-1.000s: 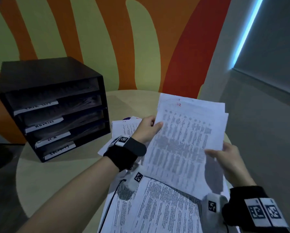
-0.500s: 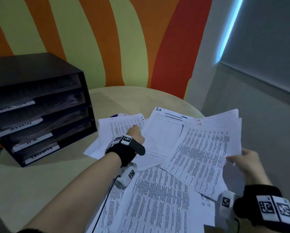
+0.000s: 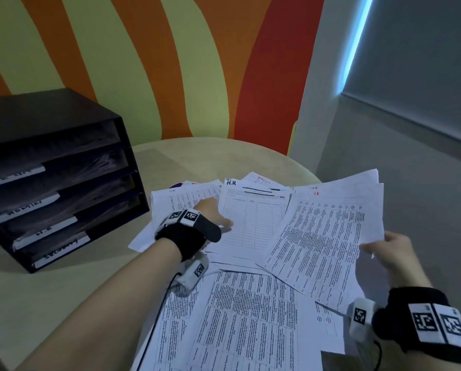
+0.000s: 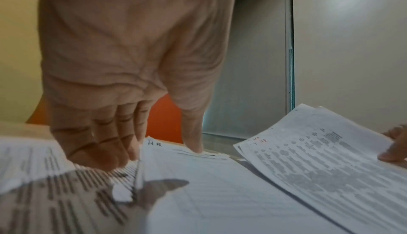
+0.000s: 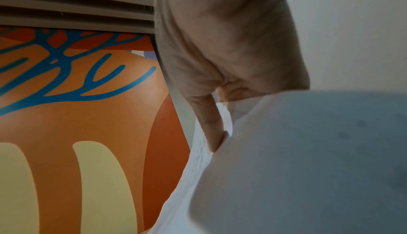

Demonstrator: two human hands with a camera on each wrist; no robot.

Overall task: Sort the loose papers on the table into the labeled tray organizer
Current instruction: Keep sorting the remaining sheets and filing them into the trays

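Thin printed sheets (image 3: pixel 323 234) in right hand (image 3: pixel 392 253), curling.

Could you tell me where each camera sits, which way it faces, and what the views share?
Head: on the head, looking down at the table, organizer, both forearms and hands.
Left wrist: under the left hand, looking along the fingers at the H.R sheet.
Right wrist: under the right hand, looking up at the mural past the held papers.
Shared: head and left wrist both show the H.R sheet, the held papers and the right hand.
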